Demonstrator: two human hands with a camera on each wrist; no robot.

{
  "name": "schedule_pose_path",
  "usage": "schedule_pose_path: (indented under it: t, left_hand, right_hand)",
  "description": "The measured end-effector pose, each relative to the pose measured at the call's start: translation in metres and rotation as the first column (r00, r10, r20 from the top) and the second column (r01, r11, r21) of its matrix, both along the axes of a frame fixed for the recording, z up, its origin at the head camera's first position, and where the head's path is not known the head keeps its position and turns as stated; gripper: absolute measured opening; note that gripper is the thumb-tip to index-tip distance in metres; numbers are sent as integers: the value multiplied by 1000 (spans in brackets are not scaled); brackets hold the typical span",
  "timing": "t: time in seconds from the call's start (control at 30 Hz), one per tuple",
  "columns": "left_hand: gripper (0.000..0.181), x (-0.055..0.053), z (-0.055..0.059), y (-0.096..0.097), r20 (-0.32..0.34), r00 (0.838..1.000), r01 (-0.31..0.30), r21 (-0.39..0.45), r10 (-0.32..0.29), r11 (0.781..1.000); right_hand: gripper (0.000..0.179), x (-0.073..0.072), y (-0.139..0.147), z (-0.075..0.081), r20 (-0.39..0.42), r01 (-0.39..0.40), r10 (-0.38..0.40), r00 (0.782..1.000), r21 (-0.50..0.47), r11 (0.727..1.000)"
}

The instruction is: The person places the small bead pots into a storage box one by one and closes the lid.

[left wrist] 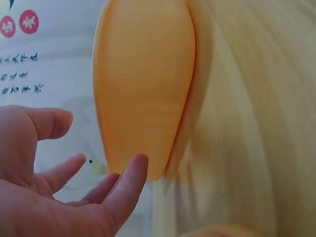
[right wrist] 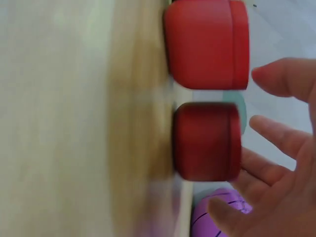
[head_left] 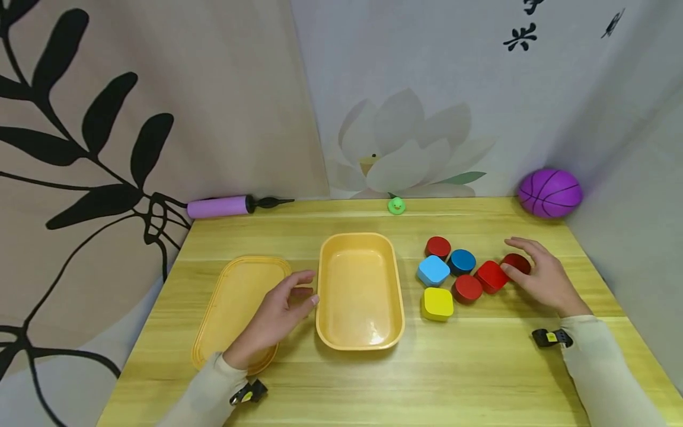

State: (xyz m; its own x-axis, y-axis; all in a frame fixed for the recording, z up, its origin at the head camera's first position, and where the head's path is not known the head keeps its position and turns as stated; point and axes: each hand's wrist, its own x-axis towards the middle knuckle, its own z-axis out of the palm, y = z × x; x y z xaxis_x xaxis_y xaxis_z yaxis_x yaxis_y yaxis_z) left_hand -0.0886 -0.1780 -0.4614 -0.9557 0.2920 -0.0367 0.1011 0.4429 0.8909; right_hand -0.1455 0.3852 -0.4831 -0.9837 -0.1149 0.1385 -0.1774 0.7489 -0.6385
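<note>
Two hands, fingers apart and gently curved, grip nothing. The right hand [head_left: 552, 287] has a dark red round piece [head_left: 516, 261] at ten o'clock, at its thumb and fingers; contact is unclear. A red square piece [head_left: 491, 277] sits at nine. The left hand [head_left: 280, 314] has a yellow tray [head_left: 360, 290] just beside it at three. Wood table [head_left: 453, 373] stretches at five o'clock from the tray; the table's right edge slants at three from the right hand.
</note>
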Motion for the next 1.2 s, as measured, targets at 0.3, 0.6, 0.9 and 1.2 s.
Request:
schedule_pose_path:
  t: [0.3, 0.6, 0.9, 1.2]
  left_hand:
    - [58, 3, -7, 11, 253, 967, -36, 217, -21, 975]
    - [58, 4, -9, 14, 323, 946, -58, 282, -38, 958]
    - [60, 5, -13, 14, 341, 939, -67, 289, -38, 955]
    - [59, 4, -12, 15, 346, 937, -70, 298, -40, 952]
  right_hand:
    - [66, 2, 10, -8, 138, 26, -29, 990, 24, 999]
    - [61, 6, 15, -6, 167, -57, 56, 984, -2, 998]
    - [65, 6, 20, -7, 200, -78, 79, 977, -12, 997]
    - [67, 4, 23, -4, 174, -55, 59, 983, -26, 998]
